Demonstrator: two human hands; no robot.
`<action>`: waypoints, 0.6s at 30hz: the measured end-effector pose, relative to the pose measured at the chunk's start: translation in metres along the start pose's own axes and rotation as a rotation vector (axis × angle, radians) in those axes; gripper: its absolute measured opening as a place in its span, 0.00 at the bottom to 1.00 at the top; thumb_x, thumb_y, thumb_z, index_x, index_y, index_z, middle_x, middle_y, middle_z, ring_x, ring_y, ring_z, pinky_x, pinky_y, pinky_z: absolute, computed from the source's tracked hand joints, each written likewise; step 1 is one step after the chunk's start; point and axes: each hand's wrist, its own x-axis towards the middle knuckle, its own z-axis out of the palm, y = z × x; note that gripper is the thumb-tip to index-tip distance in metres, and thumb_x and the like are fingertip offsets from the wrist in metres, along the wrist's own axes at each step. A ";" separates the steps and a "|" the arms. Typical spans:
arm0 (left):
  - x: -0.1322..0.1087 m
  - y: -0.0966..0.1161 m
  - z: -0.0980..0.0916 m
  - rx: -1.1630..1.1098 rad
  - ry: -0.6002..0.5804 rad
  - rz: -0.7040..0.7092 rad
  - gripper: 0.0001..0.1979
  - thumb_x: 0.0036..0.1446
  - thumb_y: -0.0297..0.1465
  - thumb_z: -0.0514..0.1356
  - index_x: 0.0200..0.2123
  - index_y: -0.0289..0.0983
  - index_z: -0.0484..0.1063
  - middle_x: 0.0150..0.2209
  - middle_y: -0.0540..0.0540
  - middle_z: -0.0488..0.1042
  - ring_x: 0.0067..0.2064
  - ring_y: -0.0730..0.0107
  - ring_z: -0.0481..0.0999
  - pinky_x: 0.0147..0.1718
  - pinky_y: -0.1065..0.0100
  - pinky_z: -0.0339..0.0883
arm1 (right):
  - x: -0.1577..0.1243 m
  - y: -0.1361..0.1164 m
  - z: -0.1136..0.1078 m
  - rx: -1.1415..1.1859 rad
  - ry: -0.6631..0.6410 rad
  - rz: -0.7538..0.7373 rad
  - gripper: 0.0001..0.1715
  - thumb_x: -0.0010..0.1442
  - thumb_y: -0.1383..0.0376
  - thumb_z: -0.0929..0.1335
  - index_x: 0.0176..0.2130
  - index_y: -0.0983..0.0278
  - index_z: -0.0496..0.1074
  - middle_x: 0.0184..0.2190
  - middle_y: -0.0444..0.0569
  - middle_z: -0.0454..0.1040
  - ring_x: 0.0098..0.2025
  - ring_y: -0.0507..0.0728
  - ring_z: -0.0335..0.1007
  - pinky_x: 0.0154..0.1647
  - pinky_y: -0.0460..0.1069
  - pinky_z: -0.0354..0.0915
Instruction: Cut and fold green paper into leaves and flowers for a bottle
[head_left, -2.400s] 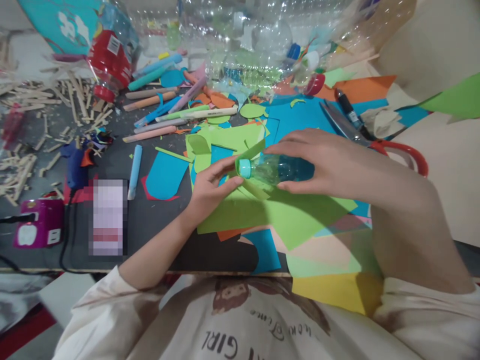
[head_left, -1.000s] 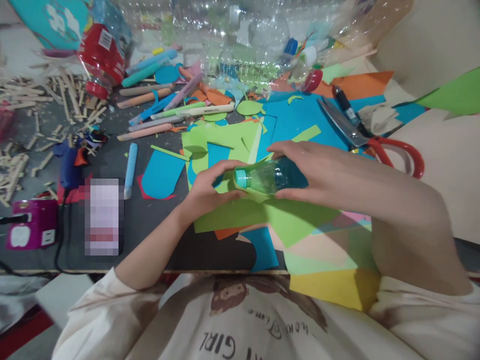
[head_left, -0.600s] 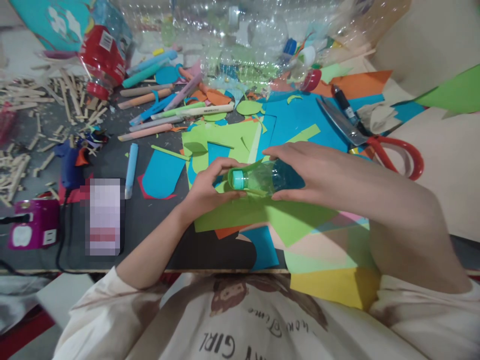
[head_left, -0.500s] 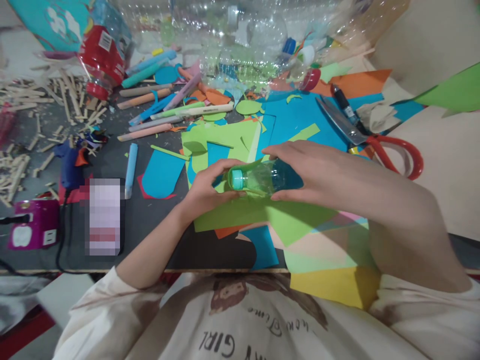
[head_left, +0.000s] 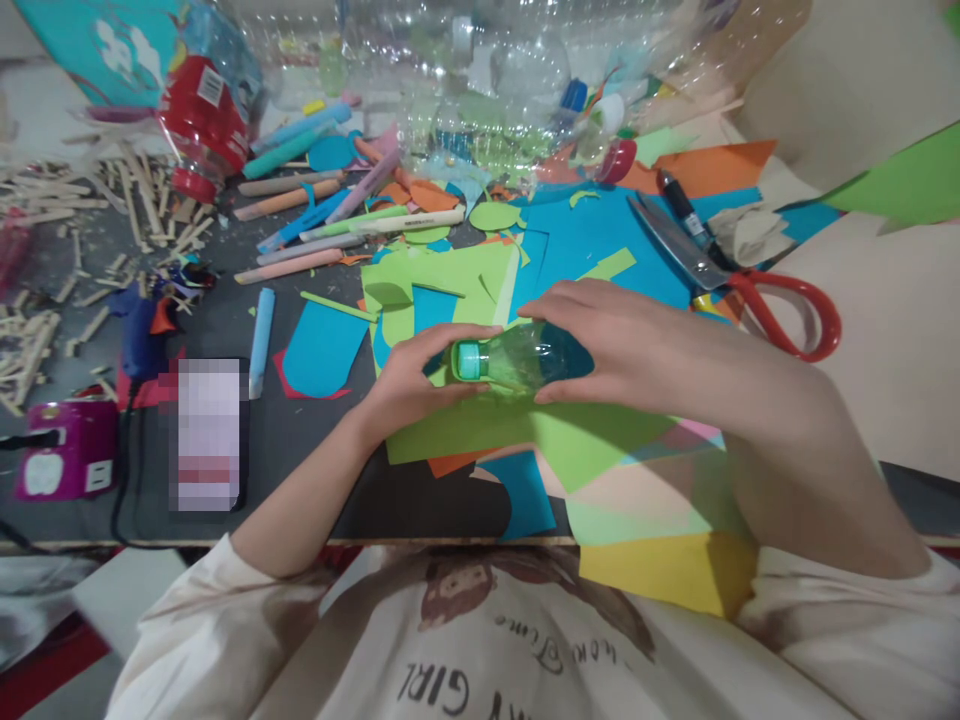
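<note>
A small clear plastic bottle [head_left: 529, 352] lies on its side between my hands, its turquoise cap [head_left: 471, 360] pointing left. Around the cap and neck curves a piece of green paper [head_left: 495, 386]. My left hand [head_left: 416, 375] is closed around that paper at the cap end, thumb and fingers on opposite sides. My right hand [head_left: 607, 340] grips the wider end of the bottle, thumb below and fingers above. The bottle's base is hidden in my right palm. Beneath both hands lies a larger green sheet [head_left: 465, 435].
Red-handled scissors [head_left: 795, 310] and a black marker [head_left: 686, 210] lie to the right. On the left are a phone [head_left: 208, 435], a blue glue gun [head_left: 142, 335] and scattered wooden sticks. Several pens [head_left: 292, 262] and clear bottles [head_left: 480, 110] fill the back.
The bottle has slid slightly left, its cap now further into my left hand's curled paper. My right hand has moved a little left with it.
</note>
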 end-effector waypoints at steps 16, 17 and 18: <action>-0.003 0.002 0.003 -0.029 0.019 0.019 0.25 0.54 0.48 0.66 0.52 0.42 0.75 0.53 0.42 0.78 0.56 0.54 0.76 0.56 0.57 0.71 | 0.006 0.005 0.006 0.033 -0.002 -0.055 0.23 0.60 0.50 0.67 0.48 0.62 0.73 0.44 0.55 0.73 0.49 0.67 0.67 0.46 0.57 0.64; -0.003 0.001 0.003 -0.027 0.021 0.029 0.25 0.54 0.47 0.66 0.52 0.42 0.75 0.53 0.42 0.78 0.56 0.53 0.76 0.56 0.56 0.71 | 0.006 0.004 0.006 0.038 -0.003 -0.051 0.23 0.60 0.50 0.67 0.48 0.62 0.73 0.44 0.55 0.73 0.49 0.67 0.67 0.46 0.58 0.64; -0.003 0.000 0.003 -0.029 0.024 0.047 0.24 0.54 0.46 0.66 0.52 0.42 0.75 0.53 0.42 0.78 0.56 0.53 0.77 0.56 0.55 0.71 | 0.006 0.003 0.007 0.042 -0.002 -0.047 0.23 0.60 0.50 0.67 0.48 0.62 0.72 0.44 0.55 0.73 0.50 0.68 0.67 0.47 0.58 0.64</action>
